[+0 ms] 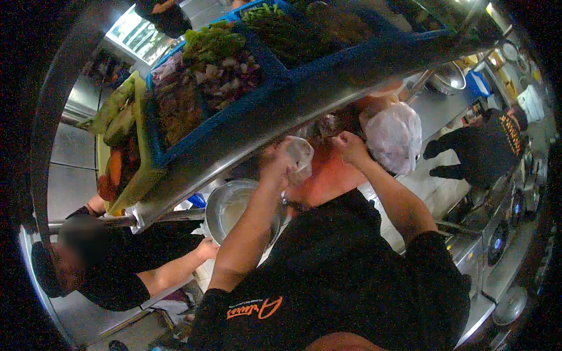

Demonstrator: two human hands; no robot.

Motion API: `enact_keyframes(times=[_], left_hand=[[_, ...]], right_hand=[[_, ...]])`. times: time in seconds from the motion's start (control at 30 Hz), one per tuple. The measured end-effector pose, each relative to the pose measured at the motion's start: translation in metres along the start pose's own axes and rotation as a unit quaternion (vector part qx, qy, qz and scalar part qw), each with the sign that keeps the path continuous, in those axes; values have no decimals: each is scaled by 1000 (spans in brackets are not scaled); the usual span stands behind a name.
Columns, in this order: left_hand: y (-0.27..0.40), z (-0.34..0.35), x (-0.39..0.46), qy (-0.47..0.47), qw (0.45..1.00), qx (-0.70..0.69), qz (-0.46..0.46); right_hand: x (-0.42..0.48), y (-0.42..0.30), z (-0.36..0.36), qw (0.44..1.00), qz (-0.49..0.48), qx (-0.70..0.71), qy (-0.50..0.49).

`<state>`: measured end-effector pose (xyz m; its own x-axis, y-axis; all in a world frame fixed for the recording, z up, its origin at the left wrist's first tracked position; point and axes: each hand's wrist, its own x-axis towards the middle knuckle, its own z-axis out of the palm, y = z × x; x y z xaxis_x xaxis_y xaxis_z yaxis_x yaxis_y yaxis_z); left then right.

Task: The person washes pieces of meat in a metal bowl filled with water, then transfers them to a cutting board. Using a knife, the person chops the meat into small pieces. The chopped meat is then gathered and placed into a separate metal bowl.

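My left hand [277,159] is closed around a translucent plastic container [300,154], cup-like in shape, just below the rim of a steel shelf [246,153]. To its right, my right hand [351,147] has its fingers curled in front of a dark, blurred area; whether they pinch anything is not visible. A bulging white plastic bag [394,138] hangs or rests right beside that wrist. Under both hands spreads a red surface [331,177], too blurred to name. A large round metal pot [228,206] stands behind my left forearm.
Blue crates [281,72] of cut vegetables sit on the shelf above. A yellow-green crate [140,166] holds larger vegetables. A co-worker [131,263] at left has a hand by the pot; another person [478,145] stands at right. Burners [498,243] line the right side.
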<state>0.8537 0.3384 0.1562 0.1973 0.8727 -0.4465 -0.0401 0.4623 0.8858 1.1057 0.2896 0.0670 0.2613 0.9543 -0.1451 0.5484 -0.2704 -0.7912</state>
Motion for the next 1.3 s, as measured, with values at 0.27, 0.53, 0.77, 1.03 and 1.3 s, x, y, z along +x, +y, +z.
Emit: enact_keyframes(times=[0.27, 0.53, 0.77, 1.03, 1.3], left_hand=[[-14, -4, 40, 63, 981, 182, 7], [17, -41, 18, 38, 924, 370, 88], [-40, -40, 18, -94, 823, 514, 223], [-75, -45, 73, -103, 842, 509, 148], [-16, -105, -13, -203, 969, 129, 47]], right_hand=[[-13, -154, 17, 990, -128, 56, -21], [-36, -189, -17, 897, -229, -339, -167], [-20, -216, 10, 894, -351, -214, -179], [71, -175, 76, 926, -336, -173, 1], [111, -134, 98, 941, -329, -78, 27]])
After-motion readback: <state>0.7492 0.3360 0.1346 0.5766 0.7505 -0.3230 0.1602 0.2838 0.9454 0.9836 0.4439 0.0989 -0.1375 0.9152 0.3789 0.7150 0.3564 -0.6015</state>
